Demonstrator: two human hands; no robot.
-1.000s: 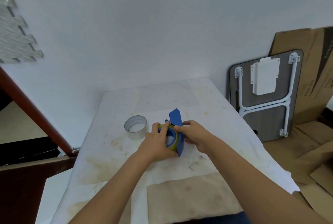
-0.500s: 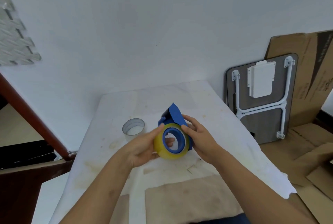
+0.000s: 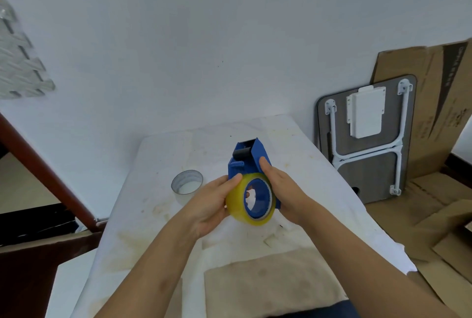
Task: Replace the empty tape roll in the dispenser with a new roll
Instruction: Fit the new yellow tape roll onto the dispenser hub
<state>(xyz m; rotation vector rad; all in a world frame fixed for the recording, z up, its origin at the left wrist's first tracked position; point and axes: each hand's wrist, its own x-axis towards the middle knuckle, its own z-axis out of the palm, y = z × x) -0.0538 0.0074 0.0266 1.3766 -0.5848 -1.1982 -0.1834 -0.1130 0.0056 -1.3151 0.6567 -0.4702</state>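
Note:
The blue tape dispenser (image 3: pixel 246 161) is held up above the table, its toothed cutter and black roller pointing away from me. A full yellowish tape roll (image 3: pixel 238 209) sits around its blue hub. My left hand (image 3: pixel 208 202) cups the roll from the left, thumb on its upper rim. My right hand (image 3: pixel 283 190) grips the dispenser's right side, fingers along the blue wall. The empty clear tape core (image 3: pixel 187 181) stands on the table, left of both hands.
The white stained table cover (image 3: pixel 319 179) spans the middle, with a beige cloth patch (image 3: pixel 268 282) near me. A folded small table (image 3: pixel 367 138) and cardboard (image 3: pixel 434 113) lean on the wall at right. A dark wooden rail (image 3: pixel 43 172) runs at left.
Both hands lifted the dispenser with the roll off the table and turned it so the roll's open face points at me. The empty core stayed put.

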